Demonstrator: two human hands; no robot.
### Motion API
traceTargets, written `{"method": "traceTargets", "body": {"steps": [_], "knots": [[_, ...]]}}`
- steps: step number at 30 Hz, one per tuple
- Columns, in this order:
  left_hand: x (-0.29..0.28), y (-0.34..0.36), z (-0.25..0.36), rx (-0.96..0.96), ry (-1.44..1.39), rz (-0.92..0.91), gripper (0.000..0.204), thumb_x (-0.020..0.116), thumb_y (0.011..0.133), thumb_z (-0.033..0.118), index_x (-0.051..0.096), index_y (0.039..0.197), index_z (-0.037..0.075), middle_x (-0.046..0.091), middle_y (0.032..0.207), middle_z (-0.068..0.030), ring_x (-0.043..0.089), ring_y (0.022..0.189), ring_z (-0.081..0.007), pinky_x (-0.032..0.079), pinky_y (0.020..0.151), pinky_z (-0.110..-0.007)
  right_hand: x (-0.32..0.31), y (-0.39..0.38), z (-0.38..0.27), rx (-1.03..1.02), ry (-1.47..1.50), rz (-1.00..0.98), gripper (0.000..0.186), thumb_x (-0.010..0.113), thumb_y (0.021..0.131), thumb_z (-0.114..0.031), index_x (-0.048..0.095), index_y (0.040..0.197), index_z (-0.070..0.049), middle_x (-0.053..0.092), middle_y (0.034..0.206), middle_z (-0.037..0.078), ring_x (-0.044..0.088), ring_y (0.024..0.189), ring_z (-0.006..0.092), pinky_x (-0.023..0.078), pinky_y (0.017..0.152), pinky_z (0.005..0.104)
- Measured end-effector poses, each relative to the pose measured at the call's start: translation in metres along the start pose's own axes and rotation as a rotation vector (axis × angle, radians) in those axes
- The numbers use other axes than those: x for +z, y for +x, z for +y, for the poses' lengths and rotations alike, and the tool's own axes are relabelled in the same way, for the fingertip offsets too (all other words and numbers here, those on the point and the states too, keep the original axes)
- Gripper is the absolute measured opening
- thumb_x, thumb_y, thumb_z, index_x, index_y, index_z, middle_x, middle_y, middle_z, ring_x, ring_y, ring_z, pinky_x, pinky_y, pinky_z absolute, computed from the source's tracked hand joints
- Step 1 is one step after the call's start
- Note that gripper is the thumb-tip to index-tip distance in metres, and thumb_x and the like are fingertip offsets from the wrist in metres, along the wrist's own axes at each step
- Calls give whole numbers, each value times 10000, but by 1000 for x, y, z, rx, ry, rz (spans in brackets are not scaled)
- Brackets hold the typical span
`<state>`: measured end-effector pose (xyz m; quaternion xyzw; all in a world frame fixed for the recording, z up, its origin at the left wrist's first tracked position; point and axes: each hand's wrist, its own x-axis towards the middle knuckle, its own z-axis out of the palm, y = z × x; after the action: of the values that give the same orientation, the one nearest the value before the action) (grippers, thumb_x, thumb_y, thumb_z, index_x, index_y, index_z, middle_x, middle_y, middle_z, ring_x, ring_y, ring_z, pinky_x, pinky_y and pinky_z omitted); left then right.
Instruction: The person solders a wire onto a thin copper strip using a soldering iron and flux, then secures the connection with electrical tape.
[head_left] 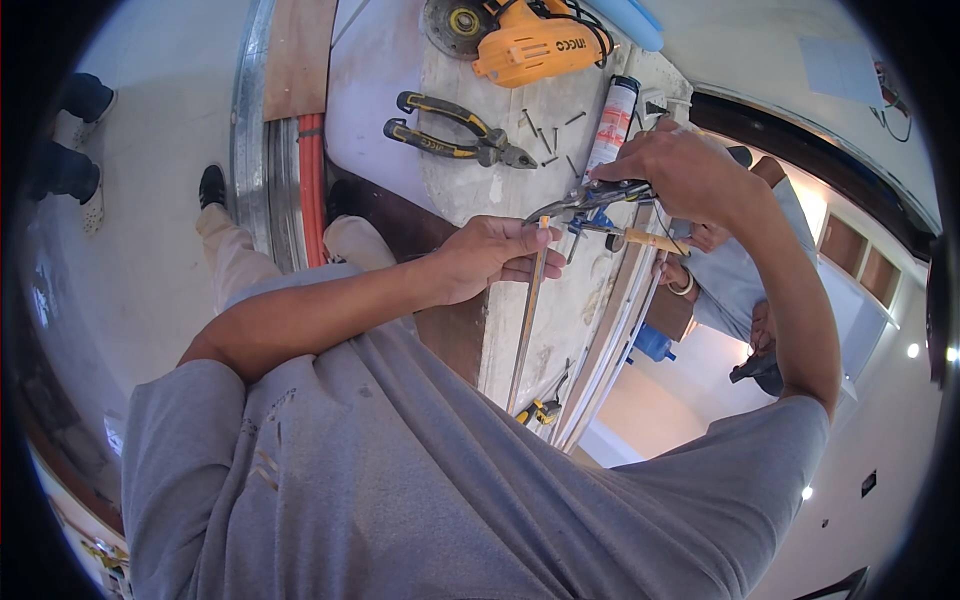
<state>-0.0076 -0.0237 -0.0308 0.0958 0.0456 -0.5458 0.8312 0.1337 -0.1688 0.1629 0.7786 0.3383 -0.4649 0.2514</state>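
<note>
My left hand [490, 258] pinches a long thin metal strip [530, 310] near its upper end, between thumb and fingers. From there the strip runs down toward my body. Above the work surface, my right hand [685, 170] is closed around the handles of a dark metal plier-like cutting tool [610, 195]. Its jaws point left and lie close to the strip's top end; whether they touch it I cannot tell. Just below that tool is a wooden-handled tool [655, 241], partly hidden, with blue parts beside it.
An orange angle grinder [535, 48], yellow-and-black pliers [450, 130], several screws [545, 138] and a tube canister [612, 120] lie on the worn board [465, 190]. Another person's hand [676, 275] is at right, beyond metal rails [610, 340]. Red pipes [312, 190] stand left.
</note>
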Motion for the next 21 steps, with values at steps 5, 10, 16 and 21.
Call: {"method": "traceTargets", "body": {"steps": [5,10,16,21], "knots": [[-3,1,-2,9,-11,-6,412,544,963,238,498,1247,-57,647,1081,-193,646,1027,-281,527,918,-351,-2,0,-2,-8,-15,-5,598,514,699,115,648,1199,-183,659,968,107,609,915,303,475,868,391],[-6,1,-4,26,-3,-28,451,576,944,311,533,1236,-30,644,1096,-177,647,1024,-239,524,897,-306,-5,-1,-4,-36,-40,-16,550,476,747,105,645,1198,-161,631,943,131,617,920,316,512,828,402],[-5,0,-4,23,-10,-16,431,581,943,305,551,1222,-22,647,1092,-175,652,1015,-239,522,902,-308,-6,-2,-7,35,40,-36,659,528,642,122,639,1215,-183,652,1006,90,576,949,326,457,890,410],[-5,-1,-3,17,-8,-10,419,582,944,292,555,1224,-19,642,1106,-175,651,1015,-241,519,912,-312,-7,-4,-10,64,94,-61,656,535,660,99,597,1258,-163,632,996,110,575,971,338,464,871,435]]}}
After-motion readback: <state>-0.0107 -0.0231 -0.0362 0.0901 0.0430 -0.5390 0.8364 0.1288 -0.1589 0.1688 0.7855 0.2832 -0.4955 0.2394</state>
